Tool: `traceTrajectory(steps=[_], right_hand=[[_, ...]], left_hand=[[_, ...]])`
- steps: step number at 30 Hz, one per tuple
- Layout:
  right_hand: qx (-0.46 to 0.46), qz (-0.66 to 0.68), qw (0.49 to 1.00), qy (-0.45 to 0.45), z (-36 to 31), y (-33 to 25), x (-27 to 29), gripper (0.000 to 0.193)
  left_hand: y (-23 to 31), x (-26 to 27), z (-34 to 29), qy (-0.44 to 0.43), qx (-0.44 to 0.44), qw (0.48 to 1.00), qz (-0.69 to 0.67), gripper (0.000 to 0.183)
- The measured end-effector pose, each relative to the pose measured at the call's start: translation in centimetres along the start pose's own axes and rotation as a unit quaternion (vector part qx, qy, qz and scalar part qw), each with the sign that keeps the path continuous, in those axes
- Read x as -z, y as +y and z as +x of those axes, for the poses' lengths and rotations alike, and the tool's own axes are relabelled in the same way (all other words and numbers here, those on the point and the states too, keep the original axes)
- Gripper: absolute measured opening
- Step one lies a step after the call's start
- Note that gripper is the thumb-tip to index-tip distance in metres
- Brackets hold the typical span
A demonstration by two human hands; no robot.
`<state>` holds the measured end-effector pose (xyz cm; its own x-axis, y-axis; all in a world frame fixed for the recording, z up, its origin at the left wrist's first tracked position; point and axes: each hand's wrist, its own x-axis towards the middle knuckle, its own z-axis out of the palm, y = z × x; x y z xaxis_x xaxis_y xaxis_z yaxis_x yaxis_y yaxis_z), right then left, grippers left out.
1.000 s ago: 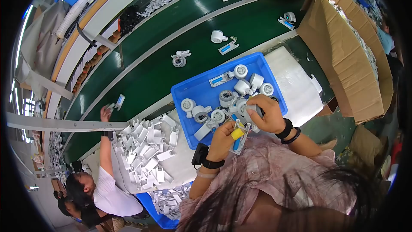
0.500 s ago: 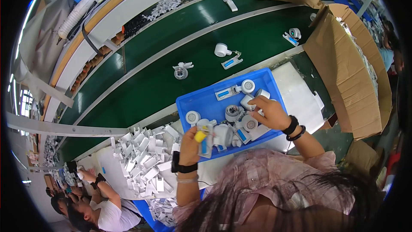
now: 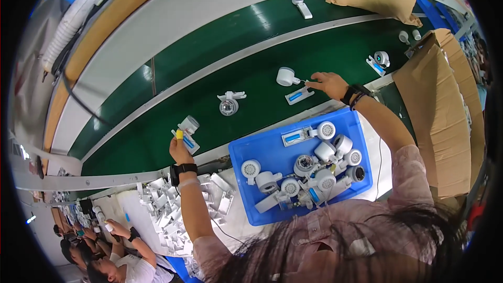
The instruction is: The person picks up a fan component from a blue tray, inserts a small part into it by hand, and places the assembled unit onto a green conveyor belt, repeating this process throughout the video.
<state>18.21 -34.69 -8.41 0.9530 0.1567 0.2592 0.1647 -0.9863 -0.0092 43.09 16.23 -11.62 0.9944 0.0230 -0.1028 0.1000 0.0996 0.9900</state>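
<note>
My left hand [image 3: 181,153] grips a partly assembled white handheld fan by its handle, over the green belt. The fan's round head [image 3: 189,124] and a blue cell [image 3: 187,141] in the handle show; a yellow patch covers a fingertip. Farther right, my right hand [image 3: 331,85] reaches over the belt with fingers apart. Its fingertips are beside another unassembled fan, with a white head [image 3: 286,76] and an uncovered handle holding a blue cell [image 3: 297,96]; whether they touch it I cannot tell. Below, a blue bin [image 3: 243,199] holds several similar fans.
On the green belt [image 3: 173,81] lie another fan [image 3: 228,106], one at the right [image 3: 378,63] and one at the far side [image 3: 302,6]. White plastic shells [image 3: 167,209] are heaped left of the bin. A cardboard box [image 3: 435,115] stands right. Co-workers sit lower left.
My left hand has carried the fan from the bin left and up over the belt. The right hand has left the bin for the fan on the belt. The view has shifted.
</note>
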Motion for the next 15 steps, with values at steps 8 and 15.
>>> traceTrajectory(steps=[8, 15], right_hand=[[0.072, -0.098, 0.983, -0.139, 3.6, 2.2, -3.5, 0.019], [0.083, -0.055, 0.99, -0.096, 5.4, 0.0, -3.6, 0.017]], left_hand=[[-2.3, 1.1, 1.8, 0.13, -0.34, 0.815, 0.452, 0.062], [0.0, -2.3, -8.6, -0.056, -0.122, 0.985, 0.111, 0.035]])
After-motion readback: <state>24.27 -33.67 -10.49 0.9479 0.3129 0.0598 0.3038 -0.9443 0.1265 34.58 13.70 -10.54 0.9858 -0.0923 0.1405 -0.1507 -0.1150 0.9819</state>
